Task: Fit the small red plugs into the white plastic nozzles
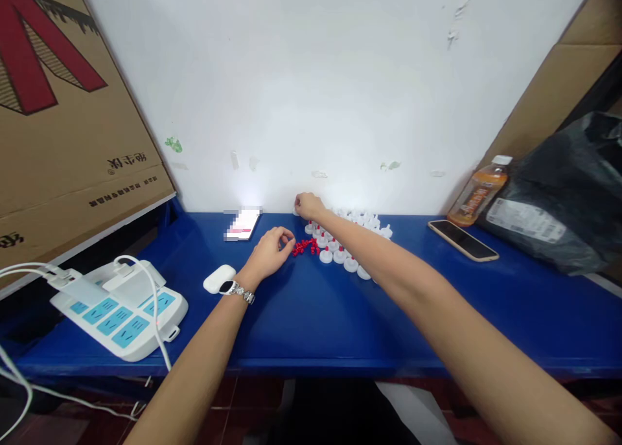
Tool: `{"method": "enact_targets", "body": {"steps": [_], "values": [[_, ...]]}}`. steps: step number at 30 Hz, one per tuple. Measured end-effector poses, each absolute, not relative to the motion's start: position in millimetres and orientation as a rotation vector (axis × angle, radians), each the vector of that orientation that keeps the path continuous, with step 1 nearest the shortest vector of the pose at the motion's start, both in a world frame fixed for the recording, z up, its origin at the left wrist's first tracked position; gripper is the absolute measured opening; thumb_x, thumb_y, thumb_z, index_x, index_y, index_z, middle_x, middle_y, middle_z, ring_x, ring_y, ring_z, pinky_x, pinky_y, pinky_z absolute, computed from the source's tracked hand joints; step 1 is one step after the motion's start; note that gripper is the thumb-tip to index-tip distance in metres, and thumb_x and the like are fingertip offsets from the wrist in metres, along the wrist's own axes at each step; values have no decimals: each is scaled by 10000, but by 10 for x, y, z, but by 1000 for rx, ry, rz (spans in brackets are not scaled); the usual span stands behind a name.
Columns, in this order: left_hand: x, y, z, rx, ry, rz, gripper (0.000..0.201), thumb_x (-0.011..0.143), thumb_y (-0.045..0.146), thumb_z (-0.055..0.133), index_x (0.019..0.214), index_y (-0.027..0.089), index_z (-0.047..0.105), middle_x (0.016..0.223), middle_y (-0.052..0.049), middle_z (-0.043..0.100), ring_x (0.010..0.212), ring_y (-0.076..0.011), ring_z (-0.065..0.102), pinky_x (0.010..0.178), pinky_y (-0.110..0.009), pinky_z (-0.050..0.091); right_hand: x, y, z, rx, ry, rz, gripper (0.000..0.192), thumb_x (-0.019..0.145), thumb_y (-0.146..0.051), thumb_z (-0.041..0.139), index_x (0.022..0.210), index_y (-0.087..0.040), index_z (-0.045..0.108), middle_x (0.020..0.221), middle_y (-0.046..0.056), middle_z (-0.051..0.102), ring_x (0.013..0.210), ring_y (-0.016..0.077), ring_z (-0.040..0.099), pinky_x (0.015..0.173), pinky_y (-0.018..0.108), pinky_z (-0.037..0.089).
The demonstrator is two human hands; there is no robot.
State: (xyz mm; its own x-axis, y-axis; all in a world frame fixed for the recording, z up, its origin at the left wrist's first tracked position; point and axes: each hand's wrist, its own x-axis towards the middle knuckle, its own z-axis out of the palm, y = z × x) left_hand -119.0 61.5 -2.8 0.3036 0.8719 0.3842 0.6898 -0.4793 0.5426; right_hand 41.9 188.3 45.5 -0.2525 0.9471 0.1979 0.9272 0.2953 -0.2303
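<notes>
My left hand (pixel 273 252) rests low over the counter (pixel 330 328), its fingers curled and the thumb narrow against them, just left of a small heap of red pieces (pixel 302 247); I cannot tell whether one is between the fingertips. My right hand (pixel 310 206) reaches to the far edge by the wall (pixel 315 95), fingers bunched beside a white piece that barely shows, and I cannot tell whether they grip it. The round white pieces (pixel 350 263) sit in close rows right of the heap, partly under my right forearm. Several near ones carry red tips; the rows seem packed to keep them together, and the red heap probably lies between my hands for easy reach.

The carton (pixel 82 134) on the left bears dark Chinese characters, upside down, which I cannot read surely, with a small circled mark beside them. On the right, the orange drink bottle (pixel 479 192) leans with pale lettering too small to make out, and the black bag (pixel 558 199) has a white label (pixel 525 219) with barcode-like lines. The lit phone (pixel 243 225) at the far left has a blurred screen.
</notes>
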Motion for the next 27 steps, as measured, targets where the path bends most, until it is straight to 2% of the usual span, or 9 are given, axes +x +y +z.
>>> {"method": "enact_targets", "body": {"steps": [4,7,9,12,15,18,20,23,27], "values": [[-1177,580,13,2243,1521,1231,467,899,436,615,1294,210,511,1193,-102,553,945,-211,593,798,-364,517,545,1474,561,-1419,-2282,112,215,888,-185,529,1020,-192,698,1011,64,756,937,203,673,839,302,465],[-1123,531,70,2246,1461,1305,618,863,462,664,1383,223,431,1317,-126,511,1063,-245,585,802,-361,521,660,1044,604,-1118,-2256,344,139,864,-194,566,926,-178,689,844,25,739,777,160,659,740,267,466],[-1093,491,116,2270,1333,1188,536,890,475,631,1336,219,478,1213,-105,597,1010,-241,610,784,-353,511,727,791,623,-1003,-2238,516,125,852,-166,568,908,-168,680,807,14,720,719,139,646,685,249,460],[-1074,429,188,2269,1169,982,332,965,499,509,1091,205,598,914,-42,665,789,-196,620,718,-327,479,833,574,642,-1010,-2190,608,130,888,-197,553,938,-167,669,774,8,701,688,134,627,669,253,455],[-1077,392,234,2245,1199,966,337,989,511,456,964,201,587,778,-9,626,663,-166,574,651,-308,434,942,531,625,-1115,-2245,357,158,928,-253,539,982,-181,669,832,30,716,765,165,622,756,306,448],[-1079,388,235,2248,1259,973,319,989,500,457,929,203,557,738,3,592,629,-160,546,614,-300,401,1006,518,558,-1221,-2503,-89,137,903,-263,598,913,-182,708,929,99,718,964,263,602,898,417,391],[-1073,392,219,2258,1255,964,311,989,492,458,914,204,550,745,2,594,633,-160,546,616,-299,401,1010,487,500,-1253,-2651,-310,149,887,-287,638,890,-169,729,971,150,704,1044,321,565,939,468,350],[-1058,387,201,2276,1243,937,316,989,492,455,906,205,558,771,-6,615,653,-165,559,637,-303,413,990,434,423,-1282,-2711,-434,164,892,-285,638,908,-158,739,1001,178,693,1067,343,547,944,475,334],[-1045,376,196,2281,1253,911,329,990,499,452,896,206,567,816,-21,640,695,-174,578,657,-308,433,975,412,342,-1318,-2689,-442,193,927,-247,574,926,-155,743,1008,181,699,1043,336,554,923,467,337]]}}
